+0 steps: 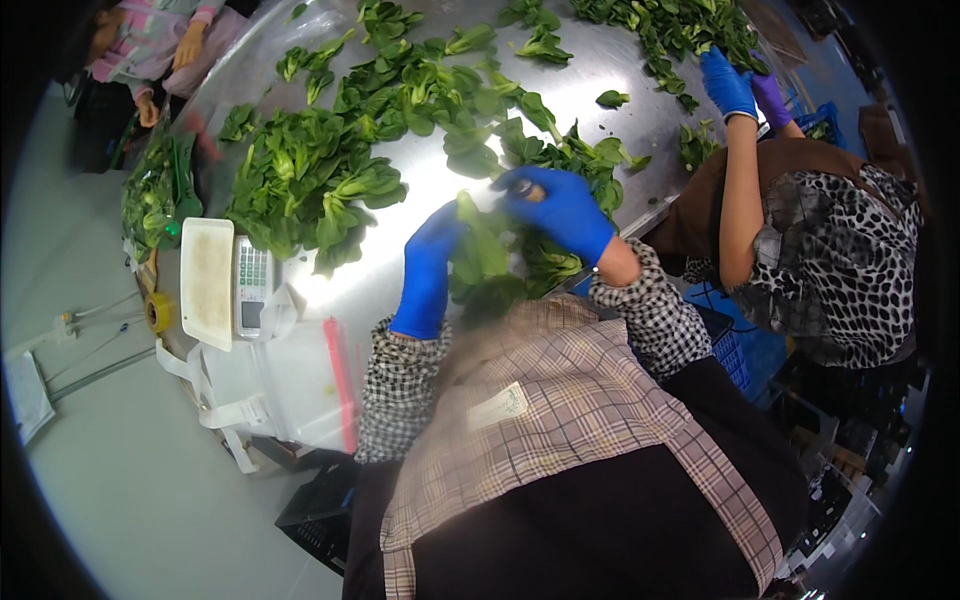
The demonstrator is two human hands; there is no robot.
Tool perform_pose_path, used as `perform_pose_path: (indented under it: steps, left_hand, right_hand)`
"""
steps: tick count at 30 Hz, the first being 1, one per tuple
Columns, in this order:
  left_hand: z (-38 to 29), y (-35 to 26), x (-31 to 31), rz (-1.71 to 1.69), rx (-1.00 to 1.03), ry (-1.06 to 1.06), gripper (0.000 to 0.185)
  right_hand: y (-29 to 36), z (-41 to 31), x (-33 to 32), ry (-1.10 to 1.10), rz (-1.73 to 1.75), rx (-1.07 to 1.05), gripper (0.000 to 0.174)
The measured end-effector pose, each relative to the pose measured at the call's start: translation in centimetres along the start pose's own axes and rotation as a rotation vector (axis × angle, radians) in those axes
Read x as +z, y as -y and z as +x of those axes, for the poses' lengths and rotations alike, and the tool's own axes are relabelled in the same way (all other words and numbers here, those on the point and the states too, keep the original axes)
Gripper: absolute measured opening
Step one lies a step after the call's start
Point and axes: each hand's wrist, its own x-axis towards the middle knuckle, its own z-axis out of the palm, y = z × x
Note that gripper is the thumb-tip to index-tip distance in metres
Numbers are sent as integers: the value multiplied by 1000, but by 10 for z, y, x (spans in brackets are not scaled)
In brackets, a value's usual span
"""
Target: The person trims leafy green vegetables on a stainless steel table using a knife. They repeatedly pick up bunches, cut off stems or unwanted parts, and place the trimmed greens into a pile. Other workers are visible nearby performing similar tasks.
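My left hand [431, 262], in a blue glove, holds a leafy bok choy [481, 247] by its pale stem end, leaves hanging down and blurred. Close by, my right hand [562, 214], also blue-gloved, has its fingers curled around a small dark-and-brown object [529, 190]; too little of it shows to name. Loose bok choy [566, 262] lies below and beyond my right hand at the table's near edge. To the left, a large heap of bok choy [289, 172] sits on the shiny metal table [427, 169].
Left stand a weighing scale [208, 281], a roll of yellow tape [158, 311], plastic bags [292, 382] and a bag of greens [150, 199]. At right, a co-worker's gloved hands [727, 82] touch another heap of greens [675, 30]. Another person [161, 45] is at upper left.
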Motion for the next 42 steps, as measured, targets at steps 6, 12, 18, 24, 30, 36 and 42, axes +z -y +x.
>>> perform_pose_path:
  steps: [6, 12, 18, 24, 30, 36, 42]
  left_hand:
    - [3, 21, -3, 166, 81, -37, 38]
    - [-8, -1, 12, 464, 124, -70, 33]
    - [7, 6, -16, 983, 408, -106, 32]
    - [37, -54, -101, 1511, 1004, -739, 47]
    - [32, 27, -58, 973, 725, -103, 34]
    - [20, 103, -11, 1330, 694, 46, 28]
    - [-8, 80, -26, 1247, 462, -68, 23]
  right_hand:
    - [6, 3, 19, 110, -198, -20, 39]
    - [2, 7, 2, 259, -366, -68, 25]
    - [20, 10, -22, 256, -639, -14, 29]
    - [-12, 25, -88, -505, -604, -256, 53]
    - [-29, 15, -45, -211, -414, -146, 44]
    - [-32, 5, -25, -158, -404, -112, 42]
    - [-35, -16, -14, -16, -269, -24, 43]
